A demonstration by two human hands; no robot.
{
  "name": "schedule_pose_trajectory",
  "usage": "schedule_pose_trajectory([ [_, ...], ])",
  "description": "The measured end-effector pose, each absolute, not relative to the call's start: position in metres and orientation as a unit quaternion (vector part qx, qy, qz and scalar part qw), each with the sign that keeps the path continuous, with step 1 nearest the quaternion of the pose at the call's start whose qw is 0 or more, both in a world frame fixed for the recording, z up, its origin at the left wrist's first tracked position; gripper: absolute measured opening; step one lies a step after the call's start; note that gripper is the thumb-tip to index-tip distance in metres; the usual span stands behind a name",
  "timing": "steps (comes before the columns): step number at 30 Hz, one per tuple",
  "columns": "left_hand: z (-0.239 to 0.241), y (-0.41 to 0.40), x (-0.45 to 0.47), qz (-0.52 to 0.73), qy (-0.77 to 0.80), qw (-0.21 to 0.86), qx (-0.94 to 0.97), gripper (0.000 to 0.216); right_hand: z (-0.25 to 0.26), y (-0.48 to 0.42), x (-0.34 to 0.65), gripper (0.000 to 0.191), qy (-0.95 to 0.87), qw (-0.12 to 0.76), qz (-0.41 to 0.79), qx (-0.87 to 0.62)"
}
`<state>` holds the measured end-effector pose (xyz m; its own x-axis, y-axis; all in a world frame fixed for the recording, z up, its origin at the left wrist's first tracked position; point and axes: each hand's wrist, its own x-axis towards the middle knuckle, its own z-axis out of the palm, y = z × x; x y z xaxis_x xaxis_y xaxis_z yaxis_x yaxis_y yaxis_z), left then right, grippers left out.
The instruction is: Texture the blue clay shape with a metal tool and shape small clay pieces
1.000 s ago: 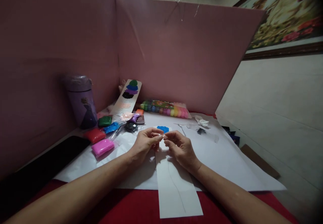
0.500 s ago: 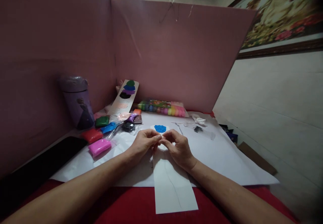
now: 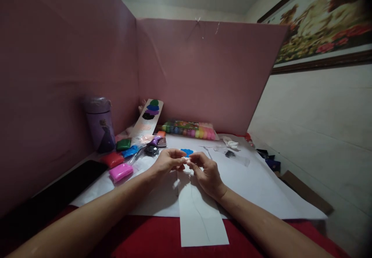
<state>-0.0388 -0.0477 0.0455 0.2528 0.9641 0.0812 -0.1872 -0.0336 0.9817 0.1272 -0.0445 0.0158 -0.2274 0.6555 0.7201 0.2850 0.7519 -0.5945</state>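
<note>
A small pale lump of what looks like modelling clay is pinched between the fingertips of both hands. My left hand comes in from the left, thumb and fingers pressed together on it. From the other side, my right hand grips it between thumb and forefinger. Below them lies a long white card with a thin wavy pencil line. At its far end is a patch of blue clay, partly hidden by the fingers. A blurred whitish bit shows under my left hand.
Left of the hands lie clay packets: pink, red, green. A purple bottle stands behind, near a card with coloured patches. A bag of coloured clay rests against the pink partition.
The fingertips have shifted slightly, and more of the pale lump shows between them. The whole view has tilted, so surrounding things sit lower and farther right. Both hands keep their pinch.
</note>
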Motion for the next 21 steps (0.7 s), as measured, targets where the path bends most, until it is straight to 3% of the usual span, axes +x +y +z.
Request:
schedule_pose_trajectory([
  [14, 0.063, -0.032, -0.018, 0.432, 0.446, 0.504, 0.600, 0.016, 0.019, -0.038, 0.131, 0.004, -0.736, 0.570, 0.154, -0.332],
  [21, 0.049, -0.017, -0.009, 0.470, 0.326, 0.558, 0.602, 0.039, 0.017, -0.030, 0.132, 0.004, -0.694, 0.595, 0.195, -0.355],
])
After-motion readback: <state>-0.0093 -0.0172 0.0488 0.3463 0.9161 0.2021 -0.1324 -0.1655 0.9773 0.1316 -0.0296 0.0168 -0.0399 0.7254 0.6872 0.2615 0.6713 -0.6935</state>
